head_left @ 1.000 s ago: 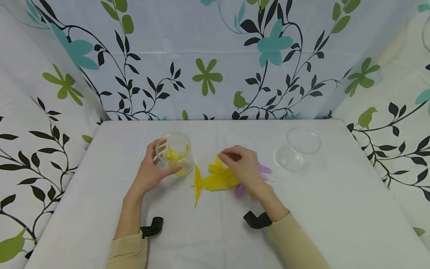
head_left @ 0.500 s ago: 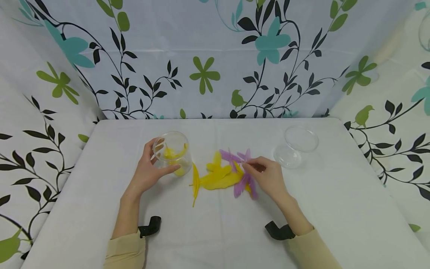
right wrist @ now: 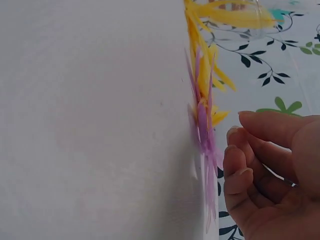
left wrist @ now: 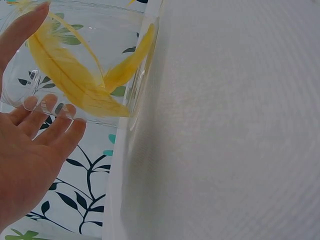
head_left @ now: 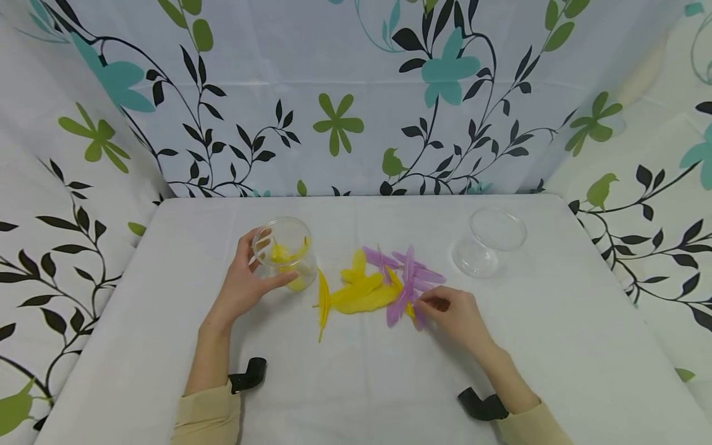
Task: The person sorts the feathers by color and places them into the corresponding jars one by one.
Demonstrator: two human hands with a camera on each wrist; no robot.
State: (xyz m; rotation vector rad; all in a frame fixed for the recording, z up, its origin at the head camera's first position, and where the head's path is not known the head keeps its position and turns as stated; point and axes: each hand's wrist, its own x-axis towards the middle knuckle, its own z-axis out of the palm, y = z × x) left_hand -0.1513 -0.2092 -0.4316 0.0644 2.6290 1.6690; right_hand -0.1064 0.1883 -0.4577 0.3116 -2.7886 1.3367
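My left hand [head_left: 247, 275] grips a clear round jar [head_left: 305, 284], thumb on the near side and fingers round the far side. Inside the jar lie a few yellow feathers [left wrist: 70, 75]. To the right of it, a loose pile of yellow feathers [head_left: 364, 293] and purple feathers [head_left: 408, 278] rests on the white table. At the pile's right edge is my right hand [head_left: 458, 315], its thumb and fingertips close together beside a purple feather. In the right wrist view, the right hand's fingers are loosely bent, and no feather shows between them.
A second clear jar [head_left: 475, 262] stands farther back on the right of the white tabletop [head_left: 356, 383]. One yellow feather [head_left: 324, 303] lies just right of the held jar. Patterned cloth [head_left: 339, 62] hangs behind and at both sides.
My right hand has moved right and toward me, from over the yellow feathers to the right edge of the purple ones, uncovering them. The left hand keeps holding the jar in place.
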